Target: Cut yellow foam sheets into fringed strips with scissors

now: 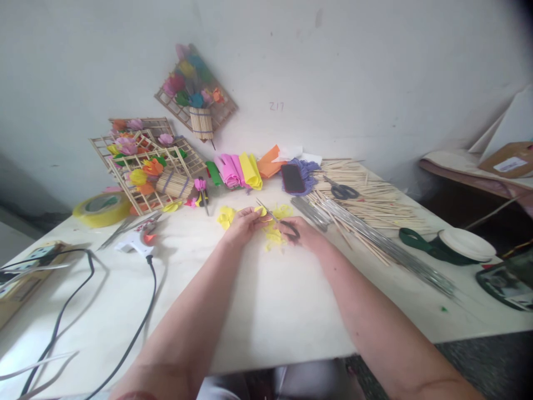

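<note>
Near the middle of the white table, my left hand [246, 223] pinches a small yellow paper piece [261, 211]. My right hand [300, 233] is closed on the dark handles of a pair of scissors [271, 215], whose blades point up and left beside the yellow piece. Yellow paper scraps [275, 236] lie under and around the scissors. More yellow cut pieces [226, 217] sit just left of my left hand.
Paper rolls [251, 170], a phone [293, 179] and wooden sticks [375, 208] lie behind. Wire bundles [391, 253] and green tape [416, 240] are right. Flower lattices [137, 166], yellow tape [100, 210], a corded glue gun [135, 243] and a power strip [31, 278] stand left.
</note>
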A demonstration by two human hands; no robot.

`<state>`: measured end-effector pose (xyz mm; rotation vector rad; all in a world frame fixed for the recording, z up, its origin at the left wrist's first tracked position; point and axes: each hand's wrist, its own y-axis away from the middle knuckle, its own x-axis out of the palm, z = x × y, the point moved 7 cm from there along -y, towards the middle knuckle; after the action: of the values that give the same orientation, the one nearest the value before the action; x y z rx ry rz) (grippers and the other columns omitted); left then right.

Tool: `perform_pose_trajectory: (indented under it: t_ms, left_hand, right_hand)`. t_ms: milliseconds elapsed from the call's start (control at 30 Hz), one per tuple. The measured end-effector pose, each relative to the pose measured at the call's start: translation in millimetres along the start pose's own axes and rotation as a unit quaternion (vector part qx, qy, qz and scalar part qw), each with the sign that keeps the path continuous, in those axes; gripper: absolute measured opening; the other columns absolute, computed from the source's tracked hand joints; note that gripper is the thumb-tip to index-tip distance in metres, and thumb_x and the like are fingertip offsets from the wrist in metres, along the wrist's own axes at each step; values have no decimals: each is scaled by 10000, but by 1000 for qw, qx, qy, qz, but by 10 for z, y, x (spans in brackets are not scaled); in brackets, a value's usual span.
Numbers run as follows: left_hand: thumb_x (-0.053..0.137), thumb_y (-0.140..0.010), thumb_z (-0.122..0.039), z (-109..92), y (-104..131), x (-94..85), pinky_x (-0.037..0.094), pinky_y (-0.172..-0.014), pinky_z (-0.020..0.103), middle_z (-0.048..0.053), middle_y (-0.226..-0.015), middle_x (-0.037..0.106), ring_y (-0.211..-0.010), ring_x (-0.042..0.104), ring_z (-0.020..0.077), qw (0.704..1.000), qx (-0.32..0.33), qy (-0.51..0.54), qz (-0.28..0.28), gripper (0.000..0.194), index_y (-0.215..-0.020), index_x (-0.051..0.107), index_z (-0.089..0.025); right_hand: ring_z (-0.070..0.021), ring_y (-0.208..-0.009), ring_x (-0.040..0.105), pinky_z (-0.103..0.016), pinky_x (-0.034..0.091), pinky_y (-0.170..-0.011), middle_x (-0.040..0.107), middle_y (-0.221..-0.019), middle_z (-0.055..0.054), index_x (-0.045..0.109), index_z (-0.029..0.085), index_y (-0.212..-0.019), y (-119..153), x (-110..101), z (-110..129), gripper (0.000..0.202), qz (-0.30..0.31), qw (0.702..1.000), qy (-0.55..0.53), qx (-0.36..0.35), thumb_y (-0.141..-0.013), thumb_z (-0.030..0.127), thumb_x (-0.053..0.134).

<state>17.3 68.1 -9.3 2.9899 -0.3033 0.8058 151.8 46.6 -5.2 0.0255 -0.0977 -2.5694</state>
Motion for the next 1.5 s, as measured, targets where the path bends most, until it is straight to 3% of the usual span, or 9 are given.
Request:
perform_pose_trajectory:
  t_ms: [467, 1033, 1233, 1500]
  left_hand:
    - [655, -682, -191, -23, 7, 7, 526, -643, 266, 95, -751, 673, -726, 655, 181, 1000, 9, 0, -12, 138, -722, 560, -98]
    - [655, -682, -188, -15, -26, -53, 536, -647, 261, 92, -711, 669, -735, 655, 187, 1000, 20, 10, -18, 138, -746, 579, -93]
    - [654, -677, -182, -25, -17, -56, 534, -643, 263, 84, -688, 664, -731, 656, 189, 1000, 18, 9, -21, 129, -736, 576, -99]
    - [664, -668, -193, -22, -2, -3, 533, -661, 265, 80, -742, 671, -753, 655, 188, 1000, 12, -7, 15, 144, -739, 578, -103]
  right_hand:
    - [-46, -312, 321, -202, 218, -303, 407, -411, 63, 479, 165, -573, -12, 5, 67, 300, -8, 998, 31, -47, -678, 409, 620]
    - [-43, -310, 318, -194, 211, -308, 407, -401, 65, 467, 166, -572, -21, -18, 33, 282, -3, 998, 25, -49, -696, 379, 604]
    - [-36, -315, 340, -182, 224, -304, 446, -421, 68, 496, 152, -623, -6, -13, 0, 266, -1, 1000, 13, -10, -669, 377, 630]
    - [-45, -317, 374, -181, 244, -305, 477, -428, 58, 520, 145, -662, 0, -8, 6, 284, -2, 1000, -4, 3, -675, 414, 612]
